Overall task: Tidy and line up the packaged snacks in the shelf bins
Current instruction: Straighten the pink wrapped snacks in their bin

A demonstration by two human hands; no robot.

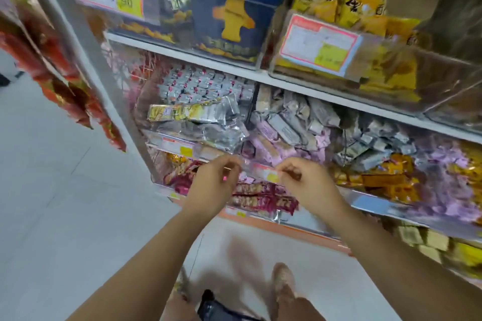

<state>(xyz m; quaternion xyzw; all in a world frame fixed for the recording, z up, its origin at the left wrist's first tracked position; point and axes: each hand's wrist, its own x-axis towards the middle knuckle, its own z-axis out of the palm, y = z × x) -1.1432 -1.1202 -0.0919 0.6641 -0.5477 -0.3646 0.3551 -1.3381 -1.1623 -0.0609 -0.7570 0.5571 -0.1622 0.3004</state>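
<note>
The left hand (216, 181) and the right hand (303, 180) are raised side by side in front of the middle shelf, a short gap between them. Both have fingers curled in toward the thumb. The fingertips sit at the front wall of a clear bin (247, 163), but motion blur hides whether either hand pinches the rim or holds nothing.

A price label (270, 175) with a yellow patch is fixed to that wall, just beside the right hand's fingertips. Inside the bin, behind the hands, lies a loose heap of pink-wrapped snacks (271, 150). In the bin to the left are silver packets (208, 130), with 1 long yellow-and-silver pack (187, 112) lying across the top. Rows of small silver packs (203, 83) stand further back.

Below the hands, maroon bars (263, 199) lie in a lower bin. To the right are orange-yellow packets (386, 180). On the shelf above stand blue packs (234, 15) and yellow packets (339, 0). Red packets (65, 81) hang at the left.
</note>
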